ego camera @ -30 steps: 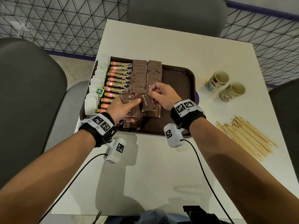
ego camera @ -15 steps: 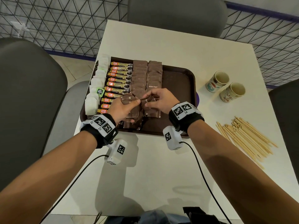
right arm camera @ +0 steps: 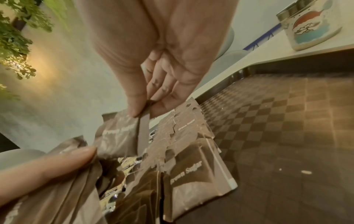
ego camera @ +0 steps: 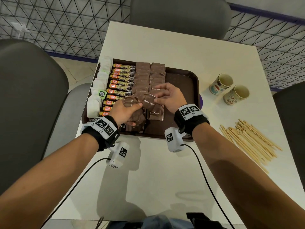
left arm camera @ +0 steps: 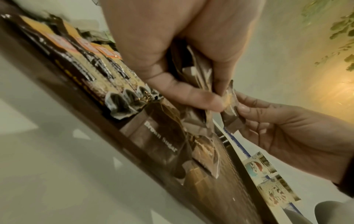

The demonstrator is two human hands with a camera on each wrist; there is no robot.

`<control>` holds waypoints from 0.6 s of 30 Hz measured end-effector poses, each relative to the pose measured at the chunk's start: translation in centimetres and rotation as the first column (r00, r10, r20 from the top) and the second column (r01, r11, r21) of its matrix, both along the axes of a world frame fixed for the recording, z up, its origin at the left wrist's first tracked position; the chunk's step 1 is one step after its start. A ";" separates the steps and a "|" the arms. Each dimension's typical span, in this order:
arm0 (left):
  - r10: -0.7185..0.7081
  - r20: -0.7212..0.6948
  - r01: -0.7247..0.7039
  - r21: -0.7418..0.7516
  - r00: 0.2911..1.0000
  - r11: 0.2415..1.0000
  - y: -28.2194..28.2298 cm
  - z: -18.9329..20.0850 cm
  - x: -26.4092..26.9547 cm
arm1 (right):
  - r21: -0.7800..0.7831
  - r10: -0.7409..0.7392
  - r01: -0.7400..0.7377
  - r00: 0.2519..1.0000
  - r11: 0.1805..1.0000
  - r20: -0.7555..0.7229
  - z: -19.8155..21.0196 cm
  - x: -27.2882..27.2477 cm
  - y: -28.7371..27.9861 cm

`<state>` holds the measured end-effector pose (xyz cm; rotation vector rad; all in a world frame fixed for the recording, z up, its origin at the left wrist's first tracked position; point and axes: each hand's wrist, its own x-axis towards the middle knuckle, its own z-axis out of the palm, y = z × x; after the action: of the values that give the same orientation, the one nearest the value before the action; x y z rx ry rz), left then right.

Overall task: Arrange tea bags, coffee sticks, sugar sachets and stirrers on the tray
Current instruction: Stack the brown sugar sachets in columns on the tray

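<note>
Over the brown tray (ego camera: 181,76), right hand (ego camera: 170,96) pinches one sugar sachet (ego camera: 149,103) by its edge; left hand (ego camera: 123,111) grips a bunch of sachets (ego camera: 132,103) beside it. Two sachet columns, coffee sticks (ego camera: 122,80), tea bags (ego camera: 97,90) fill the tray's left. Two cups (ego camera: 229,88) and stirrers (ego camera: 249,142) lie on the table (ego camera: 165,179).

I see a white table (ego camera: 173,47) ringed by grey chairs (ego camera: 179,15), with black wire mesh (ego camera: 57,27) across the upper frame. The wrist views show what may be foliage (right arm camera: 13,34) under warm light.
</note>
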<state>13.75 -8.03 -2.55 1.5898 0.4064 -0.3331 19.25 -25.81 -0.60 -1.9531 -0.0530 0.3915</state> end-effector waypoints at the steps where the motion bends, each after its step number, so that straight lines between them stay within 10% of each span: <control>1: 0.006 -0.001 -0.006 0.000 1.000 1.000 0.0 0.0 0.0 | -0.024 0.001 -0.001 1.000 1.000 0.005 -0.1 0.0 -0.2; 18: 0.071 0.033 -0.070 -0.028 0.997 0.997 0.5 0.0 0.1 | -0.387 0.050 -0.053 0.999 0.921 -0.018 -3.0 -1.5 -0.9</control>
<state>13.86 -7.58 -2.55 1.5490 0.4293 -0.2557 17.76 -26.67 -3.64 -2.3458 -0.0227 0.4720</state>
